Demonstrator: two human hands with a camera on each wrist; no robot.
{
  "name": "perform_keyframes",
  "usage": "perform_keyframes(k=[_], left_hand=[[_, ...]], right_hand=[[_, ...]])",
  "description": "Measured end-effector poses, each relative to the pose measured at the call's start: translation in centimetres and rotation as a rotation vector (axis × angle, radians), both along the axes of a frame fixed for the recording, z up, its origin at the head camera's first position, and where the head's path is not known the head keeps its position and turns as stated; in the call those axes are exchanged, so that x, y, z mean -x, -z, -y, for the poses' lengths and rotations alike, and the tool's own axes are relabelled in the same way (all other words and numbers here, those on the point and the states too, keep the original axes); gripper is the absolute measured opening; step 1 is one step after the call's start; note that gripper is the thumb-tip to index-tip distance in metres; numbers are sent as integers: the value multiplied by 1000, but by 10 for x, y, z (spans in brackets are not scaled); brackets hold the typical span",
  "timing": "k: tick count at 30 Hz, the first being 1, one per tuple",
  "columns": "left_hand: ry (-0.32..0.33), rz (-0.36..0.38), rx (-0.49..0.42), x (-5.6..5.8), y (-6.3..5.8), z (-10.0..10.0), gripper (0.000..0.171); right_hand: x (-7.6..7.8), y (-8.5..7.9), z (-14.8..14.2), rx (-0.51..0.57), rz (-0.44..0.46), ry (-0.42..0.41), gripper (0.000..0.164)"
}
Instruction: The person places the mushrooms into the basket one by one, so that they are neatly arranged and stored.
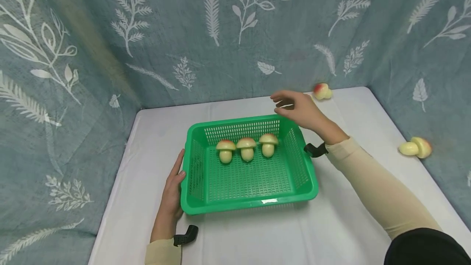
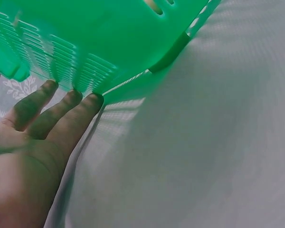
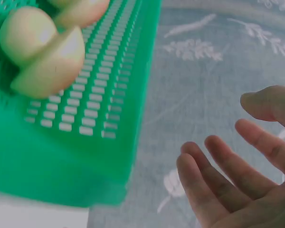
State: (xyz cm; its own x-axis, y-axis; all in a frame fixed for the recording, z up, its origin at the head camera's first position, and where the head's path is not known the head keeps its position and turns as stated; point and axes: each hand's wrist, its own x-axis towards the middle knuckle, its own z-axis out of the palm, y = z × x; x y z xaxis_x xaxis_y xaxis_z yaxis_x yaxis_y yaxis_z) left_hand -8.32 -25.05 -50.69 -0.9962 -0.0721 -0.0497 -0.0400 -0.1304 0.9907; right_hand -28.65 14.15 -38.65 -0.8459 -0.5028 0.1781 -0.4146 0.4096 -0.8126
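Note:
A green plastic basket (image 1: 250, 205) with slotted walls is on the white-covered table. Inside it, toy mushrooms stand in a row: a left one (image 1: 225, 150), a middle one (image 1: 246, 149) and a right one (image 1: 268, 144), with yellowish stems and red-tinged caps. My left hand (image 1: 172, 193) lies along the basket's left outer wall; its fairly straight fingers (image 2: 61, 114) touch that wall in the left wrist view. Over the basket's back right corner is my right hand (image 1: 299, 109), holding nothing, fingers loosely bent and apart. It does not touch the basket in the right wrist view.
Another toy mushroom (image 1: 322, 91) lies at the table's back edge, beyond the right hand. One more mushroom (image 1: 416, 147) lies on its side at the right edge. Blue-grey leaf-patterned cloth (image 1: 228, 72) hangs around the white tabletop (image 1: 158, 134).

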Motion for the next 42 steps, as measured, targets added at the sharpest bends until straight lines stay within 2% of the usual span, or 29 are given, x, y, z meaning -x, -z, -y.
perform_keyframes(k=[6, 17, 32, 42], left_hand=[[-13, 20, 35, -8, 1, 2, 66], [-9, -2, -4, 1, 4, 1, 68], [-19, 6, -9, -3, 0, -2, 67], [-8, 7, -17, -2, 0, -3, 68]], right_hand=[[-3, 4, -22, -12, 5, 48, 40], [8, 8, -52, -49, -16, 136, 39], [13, 8, -67, -84, -14, 205, 40], [16, 12, -90, -106, 7, 251, 42]])
